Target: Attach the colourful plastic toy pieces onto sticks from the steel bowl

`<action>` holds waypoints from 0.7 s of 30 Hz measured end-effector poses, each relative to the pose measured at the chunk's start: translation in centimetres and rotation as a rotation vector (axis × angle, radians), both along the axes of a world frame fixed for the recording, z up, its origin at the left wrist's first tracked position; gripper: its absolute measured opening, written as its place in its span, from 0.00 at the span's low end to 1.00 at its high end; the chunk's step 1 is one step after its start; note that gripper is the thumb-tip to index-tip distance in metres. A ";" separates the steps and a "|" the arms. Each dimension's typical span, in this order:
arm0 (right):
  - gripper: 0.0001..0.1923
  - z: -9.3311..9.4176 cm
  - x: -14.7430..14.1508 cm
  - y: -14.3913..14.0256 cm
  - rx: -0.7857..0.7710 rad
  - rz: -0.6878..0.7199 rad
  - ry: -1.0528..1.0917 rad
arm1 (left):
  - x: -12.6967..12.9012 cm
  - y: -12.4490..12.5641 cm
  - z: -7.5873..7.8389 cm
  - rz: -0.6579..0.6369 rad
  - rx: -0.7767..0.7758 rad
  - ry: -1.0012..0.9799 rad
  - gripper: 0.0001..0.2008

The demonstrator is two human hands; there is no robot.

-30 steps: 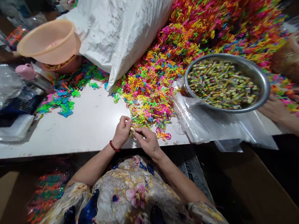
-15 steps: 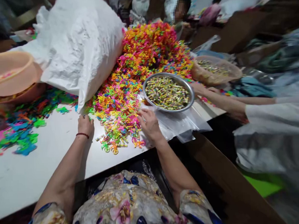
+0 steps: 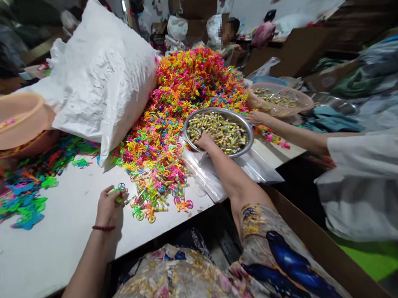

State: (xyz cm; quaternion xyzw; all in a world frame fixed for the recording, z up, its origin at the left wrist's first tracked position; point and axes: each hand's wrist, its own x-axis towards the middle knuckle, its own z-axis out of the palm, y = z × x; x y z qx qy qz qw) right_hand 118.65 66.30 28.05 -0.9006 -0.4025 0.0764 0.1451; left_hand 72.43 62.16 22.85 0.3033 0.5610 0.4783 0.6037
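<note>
My left hand [image 3: 108,208], with a red bead bracelet at the wrist, pinches a small plastic toy bicycle [image 3: 120,188] in green and purple just over the white tabletop. Reaching into the metal bowl [image 3: 249,143], my right hand [image 3: 205,142] has its fingers drawn together among many small striped tubes [image 3: 223,129]; what they grip, if anything, is hidden. Between and beyond my hands spreads a large heap of bright plastic toys [image 3: 195,78], with several loose ones at its near edge.
A big white sack [image 3: 108,69] leans on the heap's left. Peach basins [image 3: 14,125] and flat coloured pieces [image 3: 26,198] are at the left. Under the bowl lie clear plastic bags [image 3: 207,177]. Another person's hand [image 3: 259,118] rests near a pink basket [image 3: 283,106] on the right.
My right hand has moved from the heap's near edge up and right into the metal bowl. My left hand has come back toward me, the toy bicycle now visible in its fingers.
</note>
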 end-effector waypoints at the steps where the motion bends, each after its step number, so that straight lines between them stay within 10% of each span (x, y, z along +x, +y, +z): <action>1: 0.42 -0.3 -0.1 0.5 -0.008 -0.011 -0.010 | 0.1 -0.5 0.0 -0.013 -0.039 -0.058 0.11; 11: 0.22 -0.8 1.9 0.6 -0.107 -0.019 0.024 | -0.4 -2.1 2.0 0.054 -0.310 -0.336 0.10; 21: 0.23 2.0 3.5 -2.9 0.103 0.017 0.059 | 0.4 -3.4 2.9 -0.029 -0.362 -0.304 0.05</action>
